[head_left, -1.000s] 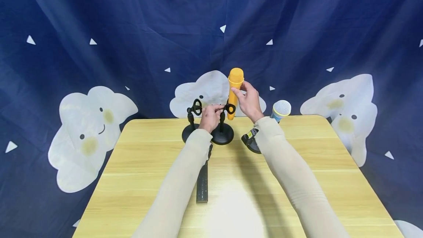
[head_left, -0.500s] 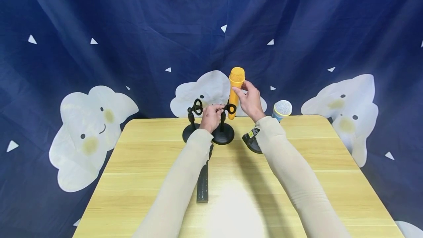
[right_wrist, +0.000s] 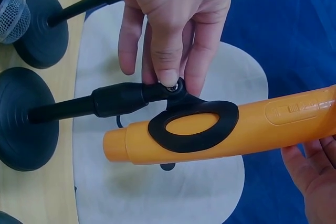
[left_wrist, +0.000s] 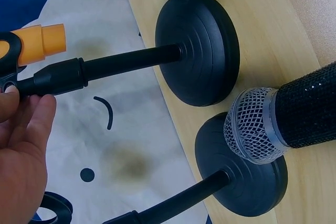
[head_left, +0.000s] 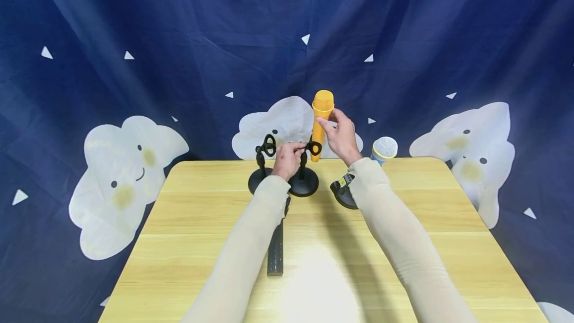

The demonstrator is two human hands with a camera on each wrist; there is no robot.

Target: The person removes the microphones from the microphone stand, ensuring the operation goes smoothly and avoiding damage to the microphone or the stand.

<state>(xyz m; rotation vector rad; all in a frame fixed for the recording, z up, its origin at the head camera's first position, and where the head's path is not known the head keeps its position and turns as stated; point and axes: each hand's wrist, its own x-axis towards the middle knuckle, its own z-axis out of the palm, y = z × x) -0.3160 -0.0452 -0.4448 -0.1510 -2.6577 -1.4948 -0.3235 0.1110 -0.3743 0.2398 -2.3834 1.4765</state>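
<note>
An orange microphone (head_left: pixel 323 101) stands nearly upright, its lower body in the black ring clip (right_wrist: pixel 226 121) of a microphone stand (head_left: pixel 304 183). My right hand (head_left: pixel 342 138) holds it below the head, with thumb and fingers on its body. At the stand's top joint, my left hand (head_left: pixel 287 160) pinches the small screw beside the clip, thumb on its near side in the right wrist view. The stand's round base touches the table. Just left is a second black stand (head_left: pixel 256 179) whose clip holds nothing.
A black, glittery microphone (head_left: pixel 275 253) with a silver mesh head (left_wrist: pixel 254 124) lies on the wooden table (head_left: pixel 202 243), under my left forearm. Right of the stands is a blue microphone (head_left: pixel 384 148) above a black base (head_left: pixel 344 198), partly hidden by my right sleeve. A blue curtain (head_left: pixel 202 64) hangs behind.
</note>
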